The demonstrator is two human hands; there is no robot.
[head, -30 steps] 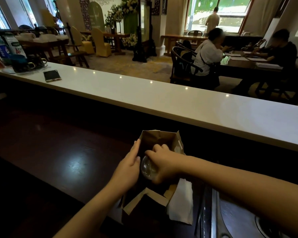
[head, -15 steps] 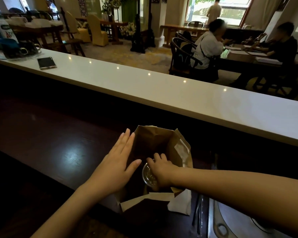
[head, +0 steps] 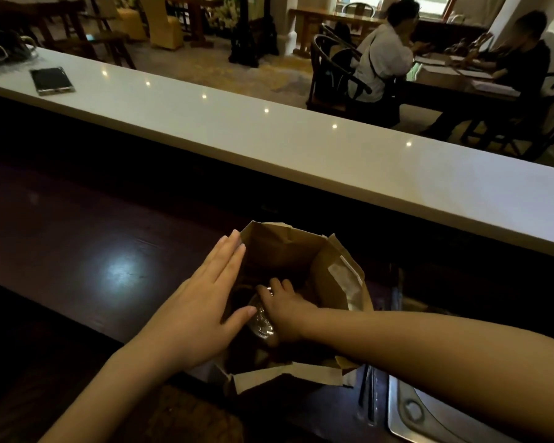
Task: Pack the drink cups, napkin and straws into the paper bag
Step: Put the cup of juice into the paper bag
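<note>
An open brown paper bag stands on the dark wooden counter in front of me. My right hand reaches down inside it, its fingers closed on the clear domed lid of a drink cup. My left hand lies flat against the bag's left outer wall, fingers spread, holding nothing. Two dark straws lie on the counter just right of the bag. The napkin is hidden by my right forearm and the bag.
A raised white bar top runs across behind the bag, with a phone on its left end. A metal sink sits at the lower right. Seated people and chairs fill the room beyond.
My right hand has gone deeper into the bag with the cup. My left hand slid from the bag's mouth to lie flat on its left wall. The camera tilted down.
</note>
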